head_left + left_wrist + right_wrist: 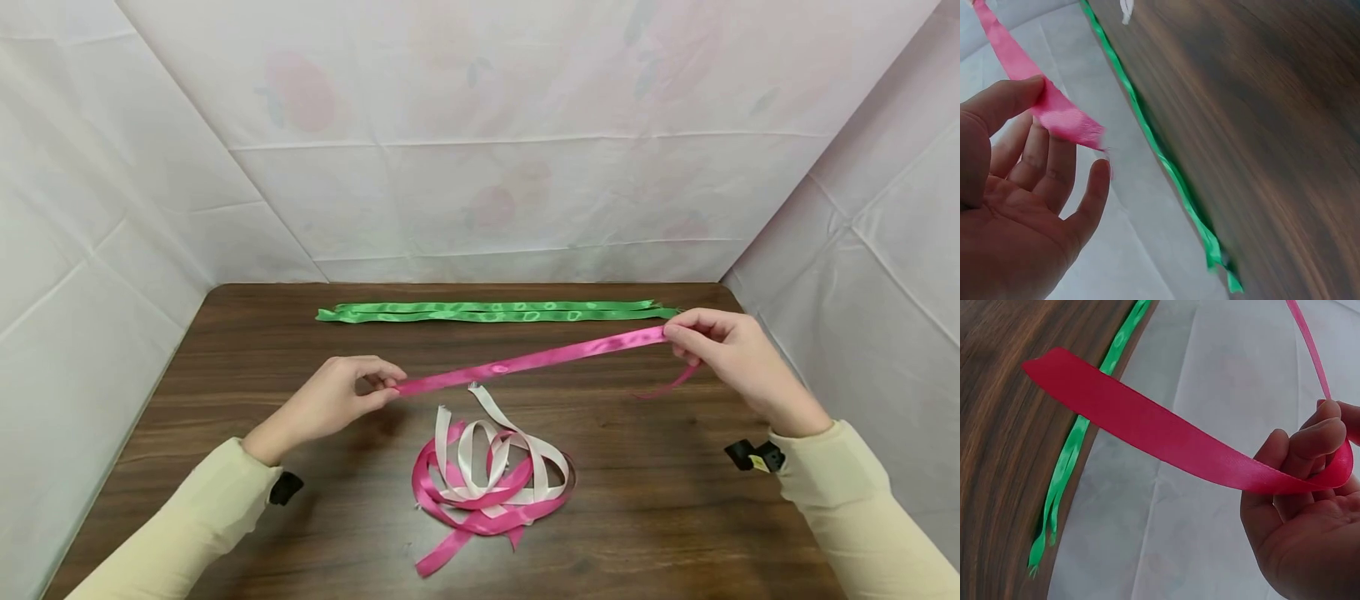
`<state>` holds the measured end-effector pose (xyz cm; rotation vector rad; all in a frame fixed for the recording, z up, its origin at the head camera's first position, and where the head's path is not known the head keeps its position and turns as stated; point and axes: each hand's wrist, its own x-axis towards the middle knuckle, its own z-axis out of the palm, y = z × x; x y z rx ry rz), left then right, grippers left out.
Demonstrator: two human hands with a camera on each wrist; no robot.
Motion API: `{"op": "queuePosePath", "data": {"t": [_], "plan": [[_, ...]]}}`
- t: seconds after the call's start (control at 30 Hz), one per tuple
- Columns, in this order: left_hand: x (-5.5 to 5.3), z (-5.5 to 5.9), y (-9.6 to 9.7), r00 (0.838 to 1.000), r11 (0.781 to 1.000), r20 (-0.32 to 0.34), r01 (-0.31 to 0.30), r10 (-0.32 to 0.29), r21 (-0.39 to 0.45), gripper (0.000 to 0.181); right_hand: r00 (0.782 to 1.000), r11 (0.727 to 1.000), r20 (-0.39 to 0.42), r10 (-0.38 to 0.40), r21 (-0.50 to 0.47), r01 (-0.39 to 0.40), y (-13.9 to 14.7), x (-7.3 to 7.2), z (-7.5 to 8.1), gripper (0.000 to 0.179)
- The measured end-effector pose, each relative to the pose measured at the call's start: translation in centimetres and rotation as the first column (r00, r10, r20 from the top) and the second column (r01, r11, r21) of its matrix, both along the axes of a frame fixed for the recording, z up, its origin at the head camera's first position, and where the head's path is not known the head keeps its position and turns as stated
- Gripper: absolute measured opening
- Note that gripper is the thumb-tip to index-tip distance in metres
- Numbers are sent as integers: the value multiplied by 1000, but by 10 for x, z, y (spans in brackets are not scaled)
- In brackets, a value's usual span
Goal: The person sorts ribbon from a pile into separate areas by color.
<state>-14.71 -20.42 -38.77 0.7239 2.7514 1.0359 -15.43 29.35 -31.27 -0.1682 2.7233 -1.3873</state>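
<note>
A pink satin ribbon point(540, 358) is stretched in the air between both hands, rising toward the right. My left hand point(337, 396) pinches it close to one end; in the left wrist view its short frayed tip point(1085, 132) sticks out past the thumb. The right hand point(727, 354) pinches the ribbon further along, and a loose tail point(1147, 431) hangs from those fingers. Below the held ribbon, a loose heap of pink ribbon point(442, 552) and white ribbon point(551, 454) lies tangled on the table.
Green ribbons point(495, 312) lie straight, side by side, along the back of the dark wooden table point(645, 517). Pale cloth walls point(480, 200) enclose the table at the back and both sides.
</note>
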Motion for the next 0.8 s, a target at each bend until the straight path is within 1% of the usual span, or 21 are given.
{"op": "queuePosePath", "data": {"t": [0.13,0.2,0.33,0.43,0.5,0.63,0.67,0.8], "plan": [[-2,-2,-8,999,1000,-42,-29,29,3,16,999,1000,26,-23,-10,24,3,-3,-3,28],[-4,-3,-13,997,999,-60,-50,51,11,14,999,1000,27,-20,-6,20,4,-4,-5,27],[-7,-5,-21,993,994,-63,-102,104,27,11,1000,1000,18,9,-5,-9,6,-6,-9,23],[-9,-5,-26,989,990,-51,-139,141,33,8,1000,1000,13,23,5,-23,7,-7,-12,22],[-10,-4,-28,986,986,-40,-163,164,39,6,1000,1000,19,8,15,-8,7,-7,-12,23],[-13,-3,-35,978,975,5,-210,210,73,10,999,999,32,-24,37,23,5,-9,-12,26],[-14,-3,-37,975,971,20,-223,222,89,11,999,999,36,-33,41,32,5,-10,-13,27],[-17,-2,-44,957,946,82,-288,278,147,18,999,997,34,-7,72,4,7,-13,-15,27]]}}
